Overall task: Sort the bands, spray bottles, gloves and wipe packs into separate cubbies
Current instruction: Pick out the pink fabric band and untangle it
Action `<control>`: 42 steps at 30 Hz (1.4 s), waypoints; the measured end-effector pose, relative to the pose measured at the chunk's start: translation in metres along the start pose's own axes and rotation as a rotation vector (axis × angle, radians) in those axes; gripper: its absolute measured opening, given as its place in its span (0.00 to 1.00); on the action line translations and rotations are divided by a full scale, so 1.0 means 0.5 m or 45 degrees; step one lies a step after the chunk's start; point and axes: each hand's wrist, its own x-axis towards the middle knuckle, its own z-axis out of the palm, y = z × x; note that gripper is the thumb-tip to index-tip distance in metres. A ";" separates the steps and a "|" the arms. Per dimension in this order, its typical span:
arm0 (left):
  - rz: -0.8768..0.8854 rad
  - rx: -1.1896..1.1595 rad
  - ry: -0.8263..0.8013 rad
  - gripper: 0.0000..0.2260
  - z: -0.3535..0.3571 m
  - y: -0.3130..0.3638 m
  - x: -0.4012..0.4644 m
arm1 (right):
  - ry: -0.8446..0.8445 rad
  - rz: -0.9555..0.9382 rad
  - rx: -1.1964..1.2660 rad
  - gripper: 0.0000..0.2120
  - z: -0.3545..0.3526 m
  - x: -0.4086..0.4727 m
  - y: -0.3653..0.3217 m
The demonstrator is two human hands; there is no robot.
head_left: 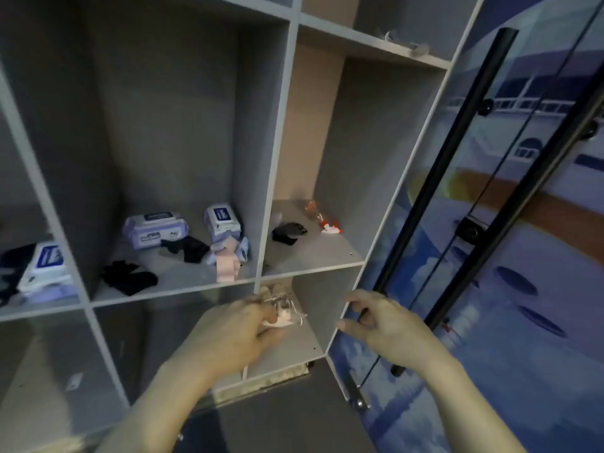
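My left hand (233, 335) grips a small clear packet with something pink inside, a band pack (283, 313), at the mouth of the lower right cubby (313, 308). My right hand (382, 325) hovers beside it, fingers spread and holding nothing. In the middle cubby lie two wipe packs (153, 228) (223, 222), black gloves (129, 277) (186, 248) and pink and blue bands (228, 261). The right cubby holds a black glove (289, 233) and a clear spray bottle (322, 220) lying on its side. A third wipe pack (45, 268) rests in the left cubby.
The grey cubby shelf (281, 132) fills the view. A glass door with two long black bar handles (441, 191) stands close on the right. Small objects sit on the upper right shelf (405, 44). The lower left cubby (49, 371) shows only a small tag.
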 end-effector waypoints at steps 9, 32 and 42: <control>0.105 -0.159 -0.130 0.11 0.039 -0.056 0.423 | -0.012 0.170 0.096 0.23 -0.040 0.343 0.181; -0.588 -0.330 -0.044 0.28 0.240 -0.243 0.982 | -0.352 -0.186 -0.572 0.34 0.166 1.232 0.538; -0.672 -0.262 0.014 0.26 0.261 -0.251 1.022 | -0.243 -0.162 -0.586 0.24 0.212 1.265 0.567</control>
